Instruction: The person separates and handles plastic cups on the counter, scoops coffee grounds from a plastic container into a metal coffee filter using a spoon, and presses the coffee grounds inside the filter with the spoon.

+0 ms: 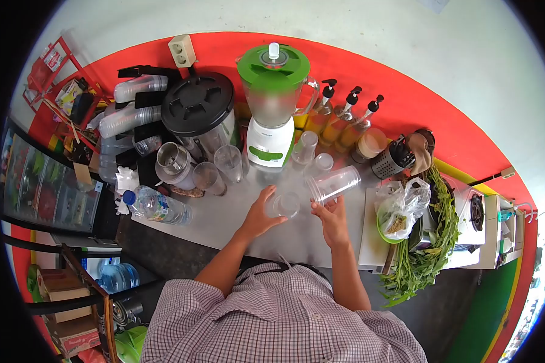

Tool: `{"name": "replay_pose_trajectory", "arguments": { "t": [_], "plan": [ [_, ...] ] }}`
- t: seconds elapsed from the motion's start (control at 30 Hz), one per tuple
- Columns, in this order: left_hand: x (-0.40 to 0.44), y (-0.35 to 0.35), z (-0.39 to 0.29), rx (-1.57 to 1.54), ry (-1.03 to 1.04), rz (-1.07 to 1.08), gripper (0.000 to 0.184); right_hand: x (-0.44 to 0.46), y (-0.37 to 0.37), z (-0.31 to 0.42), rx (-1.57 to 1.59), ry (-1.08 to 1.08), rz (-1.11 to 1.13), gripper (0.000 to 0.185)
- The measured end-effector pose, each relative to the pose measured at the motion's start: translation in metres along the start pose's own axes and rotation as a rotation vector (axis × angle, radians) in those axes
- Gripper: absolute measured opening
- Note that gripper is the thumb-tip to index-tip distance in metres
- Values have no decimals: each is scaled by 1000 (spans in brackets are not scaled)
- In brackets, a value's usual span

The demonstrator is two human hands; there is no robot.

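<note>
My right hand (330,221) is closed around the lower end of a stack of clear plastic cups (339,183), tilted up to the right. My left hand (259,215) has its thumb and fingers apart, curved beside a single clear cup (286,205); whether they touch it is hard to tell. More clear cups (305,147) are just beyond, in front of the white blender (270,142) with its green lid. Two clear plastic jugs or large cups (228,162) (209,178) stand left of it.
A water bottle (157,206) lies at the left, near a black-lidded container (198,104). Pump bottles (351,130) line the back wall. At the right are a plastic bag (406,206), leafy stems (427,260) and a stove (476,212).
</note>
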State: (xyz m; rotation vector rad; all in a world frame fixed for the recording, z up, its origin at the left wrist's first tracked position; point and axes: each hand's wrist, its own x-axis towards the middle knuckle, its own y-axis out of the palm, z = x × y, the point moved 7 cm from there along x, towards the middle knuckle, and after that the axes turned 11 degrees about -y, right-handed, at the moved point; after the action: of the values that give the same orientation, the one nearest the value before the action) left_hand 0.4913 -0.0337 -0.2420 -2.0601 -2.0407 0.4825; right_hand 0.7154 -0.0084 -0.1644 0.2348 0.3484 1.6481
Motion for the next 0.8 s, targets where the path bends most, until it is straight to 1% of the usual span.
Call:
{"name": "replay_pose_trajectory", "arguments": {
  "t": [0.03,0.07,0.1,0.13,0.2,0.23,0.27,0.3,0.37,0.43,0.5,0.63,0.7,0.73,0.77,0.8],
  "plan": [
    [-3,-9,-6,-50,21,-49,107,0,3,1,2,-4,7,84],
    [-5,-19,-11,-96,42,-100,109,-1,8,3,-1,-53,36,90],
    [-7,-29,-28,-86,45,-107,109,-1,14,5,1,-103,65,97],
    [-11,-36,-53,-61,42,-78,108,-2,19,7,14,-105,69,97],
    [-15,-44,-85,-21,34,-48,107,-7,33,8,43,-21,134,104],
    [-17,-46,-100,4,101,-44,106,-8,37,9,55,-19,137,104],
    [-20,-46,-112,27,167,-41,105,-10,45,8,68,3,194,104],
    [-21,-47,-117,35,164,-45,105,-11,53,7,79,25,252,104],
    [-26,-51,-133,-4,285,-86,104,-13,63,3,88,66,292,106],
    [-31,-54,-133,-39,277,-122,105,-16,78,4,88,110,341,107],
    [-36,-62,-136,-78,269,-163,106,-22,88,10,113,108,347,109],
    [-46,-78,-149,-104,253,-156,106,-25,87,16,101,77,368,109],
    [-49,-91,-157,-101,253,-164,106,-21,85,34,164,-4,312,106],
    [-50,-96,-160,-121,232,-127,104,-18,85,39,163,-8,327,106],
    [-51,-101,-163,-140,210,-89,103,-13,80,47,146,-51,291,105],
    [-53,-111,-167,-140,213,-103,103,-8,79,55,130,-93,254,105]
  ]
}}
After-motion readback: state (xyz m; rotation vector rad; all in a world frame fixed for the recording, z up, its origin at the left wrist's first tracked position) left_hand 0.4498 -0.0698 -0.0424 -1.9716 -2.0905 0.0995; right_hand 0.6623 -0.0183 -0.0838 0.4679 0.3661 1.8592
